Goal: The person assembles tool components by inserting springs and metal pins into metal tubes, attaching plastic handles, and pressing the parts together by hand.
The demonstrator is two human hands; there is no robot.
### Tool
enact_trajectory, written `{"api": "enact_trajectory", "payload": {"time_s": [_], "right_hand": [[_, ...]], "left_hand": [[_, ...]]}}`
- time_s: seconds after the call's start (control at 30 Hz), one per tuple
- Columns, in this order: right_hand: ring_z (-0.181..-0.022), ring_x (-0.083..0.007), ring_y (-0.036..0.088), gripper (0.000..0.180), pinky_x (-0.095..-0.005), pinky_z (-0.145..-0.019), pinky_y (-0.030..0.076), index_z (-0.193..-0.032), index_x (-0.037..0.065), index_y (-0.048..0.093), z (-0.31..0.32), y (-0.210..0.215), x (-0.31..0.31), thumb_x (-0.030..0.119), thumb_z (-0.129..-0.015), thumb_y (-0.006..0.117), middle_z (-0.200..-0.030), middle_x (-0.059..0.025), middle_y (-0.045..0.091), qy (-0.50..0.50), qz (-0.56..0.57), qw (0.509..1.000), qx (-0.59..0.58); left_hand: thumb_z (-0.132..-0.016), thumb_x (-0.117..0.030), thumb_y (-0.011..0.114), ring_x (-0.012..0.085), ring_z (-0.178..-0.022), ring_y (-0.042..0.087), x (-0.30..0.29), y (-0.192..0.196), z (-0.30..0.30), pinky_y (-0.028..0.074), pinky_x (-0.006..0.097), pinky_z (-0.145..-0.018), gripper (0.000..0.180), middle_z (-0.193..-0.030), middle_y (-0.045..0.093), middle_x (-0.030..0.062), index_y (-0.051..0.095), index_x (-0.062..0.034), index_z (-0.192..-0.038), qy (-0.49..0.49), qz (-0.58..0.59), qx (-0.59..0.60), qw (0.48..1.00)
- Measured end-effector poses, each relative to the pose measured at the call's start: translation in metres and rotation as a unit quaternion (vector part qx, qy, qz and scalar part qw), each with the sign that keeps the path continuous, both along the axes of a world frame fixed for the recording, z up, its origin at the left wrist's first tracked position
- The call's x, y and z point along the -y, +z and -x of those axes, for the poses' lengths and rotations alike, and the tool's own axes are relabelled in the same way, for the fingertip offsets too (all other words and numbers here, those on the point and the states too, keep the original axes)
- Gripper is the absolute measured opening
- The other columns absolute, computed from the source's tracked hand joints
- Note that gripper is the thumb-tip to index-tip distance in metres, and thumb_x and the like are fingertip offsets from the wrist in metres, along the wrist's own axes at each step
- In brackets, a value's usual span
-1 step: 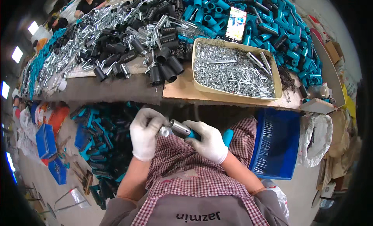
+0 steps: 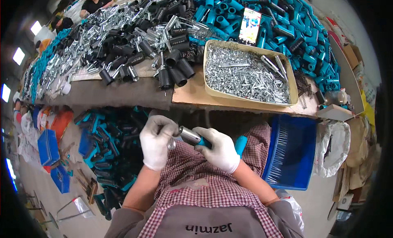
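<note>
My right hand (image 2: 220, 151), in a white glove, is wrapped round a teal-handled tool (image 2: 240, 145) with a silver metal tube (image 2: 189, 135). The tube's open end points up and left, towards my other hand. My left hand (image 2: 154, 143), also gloved in white, is closed in a pinch just beside that end. Below its fingertips shows a small shiny silver piece (image 2: 171, 144), too blurred to name. Both hands are above my lap, over a checked apron (image 2: 196, 196).
Ahead on the bench stands a cream tray (image 2: 250, 103) of small metal pins. Behind it are piled teal handles (image 2: 288, 31), black sleeves (image 2: 179, 76) and silver tubes (image 2: 88, 43); a phone (image 2: 249, 27) leans there. A blue bin (image 2: 301, 156) of metal rods stands right, teal-black tools (image 2: 108, 156) left.
My left hand has shifted slightly right and down, its fingers nearer the tube's mouth. The small silver piece sits lower under its fingertips. My right hand and the tool look unmoved.
</note>
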State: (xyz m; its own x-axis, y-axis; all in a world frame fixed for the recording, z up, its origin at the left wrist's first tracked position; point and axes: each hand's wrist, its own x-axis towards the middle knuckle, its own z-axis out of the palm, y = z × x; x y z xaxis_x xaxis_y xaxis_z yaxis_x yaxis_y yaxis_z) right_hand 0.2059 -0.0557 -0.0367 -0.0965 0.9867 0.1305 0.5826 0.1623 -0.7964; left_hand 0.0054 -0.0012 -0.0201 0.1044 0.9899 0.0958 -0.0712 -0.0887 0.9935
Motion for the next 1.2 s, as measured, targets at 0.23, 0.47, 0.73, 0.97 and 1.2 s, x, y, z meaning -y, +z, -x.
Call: {"api": "enact_trajectory", "payload": {"time_s": [0.23, 0.47, 0.73, 0.97, 1.2], "right_hand": [[-0.103, -0.0373, 0.069, 0.045, -0.0396, -0.091, 0.053, -0.129, 0.003, 0.061, 0.019, -0.019, -0.003, 0.017, -0.087, 0.07, -0.11, -0.0234, 0.069, -0.093, 0.105, 0.976, -0.167], [-0.073, -0.0155, 0.058, 0.059, -0.0301, -0.066, 0.051, -0.141, 0.0, 0.046, -0.105, 0.026, 0.034, 0.043, -0.102, 0.058, -0.091, -0.007, 0.058, -0.247, -0.183, 0.865, -0.397], [-0.06, -0.0141, 0.048, 0.052, -0.0321, -0.057, 0.041, -0.126, 0.006, 0.052, -0.143, -0.002, 0.05, 0.052, -0.103, 0.054, -0.078, -0.0023, 0.048, -0.288, -0.152, 0.771, -0.547], [-0.055, -0.0137, 0.045, 0.042, -0.0284, -0.051, 0.036, -0.116, 0.012, 0.056, -0.17, -0.04, 0.056, 0.051, -0.102, 0.055, -0.075, -0.0019, 0.051, -0.362, -0.132, 0.711, -0.588], [-0.06, -0.0166, 0.055, 0.038, -0.0283, -0.056, 0.047, -0.115, 0.013, 0.059, -0.199, -0.084, 0.073, 0.048, -0.103, 0.052, -0.082, -0.0024, 0.062, -0.448, -0.119, 0.632, -0.621]], "left_hand": [[-0.103, -0.029, 0.055, 0.0164, -0.091, 0.06, -0.013, -0.1, -0.036, 0.049, 0.032, -0.079, 0.033, -0.102, 0.064, 0.0063, 0.063, -0.0045, -0.123, 0.081, 0.278, 0.267, 0.919], [-0.087, -0.007, 0.066, 0.0212, -0.075, 0.065, -0.013, -0.127, 0.031, 0.054, 0.034, -0.069, 0.025, -0.087, 0.068, 0.0069, 0.064, 0.0005, -0.11, 0.03, -0.001, -0.203, 0.979], [-0.095, -0.018, 0.061, 0.0169, -0.082, 0.067, -0.038, -0.083, 0.004, 0.053, 0.03, -0.076, 0.024, -0.096, 0.072, 0.0109, 0.071, 0.0022, -0.102, -0.111, 0.175, -0.152, 0.966], [-0.091, -0.024, 0.061, 0.0394, -0.109, 0.065, -0.075, -0.162, -0.097, 0.051, 0.047, -0.097, 0.032, -0.116, 0.07, 0.0188, 0.071, -0.0063, -0.115, -0.466, -0.011, -0.55, 0.693], [-0.092, -0.033, 0.063, 0.0354, -0.092, 0.072, -0.095, -0.316, -0.197, 0.056, 0.047, -0.079, 0.031, -0.096, 0.074, 0.0202, 0.074, -0.0045, -0.094, -0.486, -0.009, -0.562, 0.67]]}}
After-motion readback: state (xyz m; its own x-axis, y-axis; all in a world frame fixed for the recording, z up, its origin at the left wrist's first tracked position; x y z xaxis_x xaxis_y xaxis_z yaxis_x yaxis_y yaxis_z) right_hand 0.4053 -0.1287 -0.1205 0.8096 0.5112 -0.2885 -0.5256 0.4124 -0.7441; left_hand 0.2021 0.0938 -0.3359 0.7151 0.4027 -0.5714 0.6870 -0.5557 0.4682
